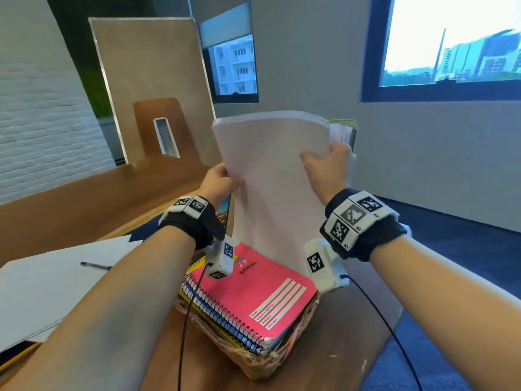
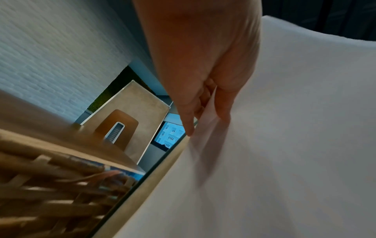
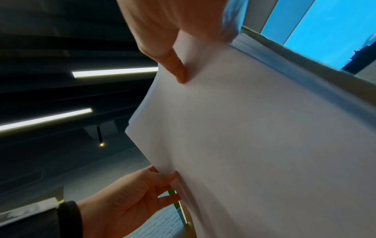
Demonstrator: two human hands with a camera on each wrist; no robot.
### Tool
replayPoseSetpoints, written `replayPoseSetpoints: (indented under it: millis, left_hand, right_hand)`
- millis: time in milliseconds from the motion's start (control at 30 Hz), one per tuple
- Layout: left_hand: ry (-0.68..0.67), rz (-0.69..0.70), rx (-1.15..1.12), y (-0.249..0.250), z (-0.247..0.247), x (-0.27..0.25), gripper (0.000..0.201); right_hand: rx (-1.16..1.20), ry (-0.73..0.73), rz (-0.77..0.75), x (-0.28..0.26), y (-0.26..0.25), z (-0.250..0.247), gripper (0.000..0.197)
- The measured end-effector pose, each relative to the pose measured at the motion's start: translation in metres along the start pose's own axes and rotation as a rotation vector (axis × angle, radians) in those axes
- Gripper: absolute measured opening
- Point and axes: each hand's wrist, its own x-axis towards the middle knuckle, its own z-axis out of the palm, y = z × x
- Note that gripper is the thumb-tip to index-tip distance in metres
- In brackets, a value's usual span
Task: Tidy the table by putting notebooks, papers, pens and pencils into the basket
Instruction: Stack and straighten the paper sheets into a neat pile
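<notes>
A stack of white papers [image 1: 270,176] is being held upright in the middle of the frame, above the basket [image 1: 253,359]. Its left edge is being pinched by the left hand [image 1: 218,180], and its right edge is being gripped by the right hand [image 1: 328,167]. The basket is already being filled high by a pink notebook [image 1: 253,294], so the papers may slide off or bend if they are let go too soon. A pen [image 1: 95,266] is being left on a white sheet [image 1: 50,289] at the lower left. The bottom of the papers is being hidden, and the wrist views are blurry.
</notes>
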Motion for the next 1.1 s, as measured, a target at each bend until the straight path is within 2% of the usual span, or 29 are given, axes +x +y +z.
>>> replayPoseSetpoints:
  millis: [367, 500, 633, 833, 933, 1000, 1100]
  left_hand:
    - [-0.026, -0.049, 0.131, -0.011, 0.007, 0.008, 0.038]
    - [-0.059, -0.091, 0.227, -0.018, 0.000, 0.010, 0.042]
    - [-0.081, -0.152, 0.311, -0.036, -0.005, 0.007, 0.033]
    - [-0.089, -0.149, 0.244, -0.033, -0.001, 0.008, 0.030]
    - [-0.131, -0.173, 0.326, -0.042, 0.003, 0.011, 0.028]
    - [-0.144, -0.185, 0.372, -0.052, 0.004, 0.018, 0.034]
    - [-0.172, -0.189, 0.421, -0.057, 0.006, 0.025, 0.027]
  right_hand:
    - [-0.051, -0.035, 0.081, -0.002, 0.013, -0.001, 0.014]
    - [-0.042, -0.092, 0.140, -0.007, 0.016, -0.006, 0.022]
    - [-0.098, -0.189, 0.208, -0.014, 0.026, -0.010, 0.033]
    - [-0.064, -0.152, 0.184, -0.011, 0.019, -0.006, 0.020]
    - [-0.110, -0.180, 0.198, -0.009, 0.018, -0.006, 0.020]
    - [-0.135, -0.197, 0.227, -0.009, 0.021, -0.006, 0.021]
    - [-0.153, -0.204, 0.256, -0.009, 0.028, -0.008, 0.016]
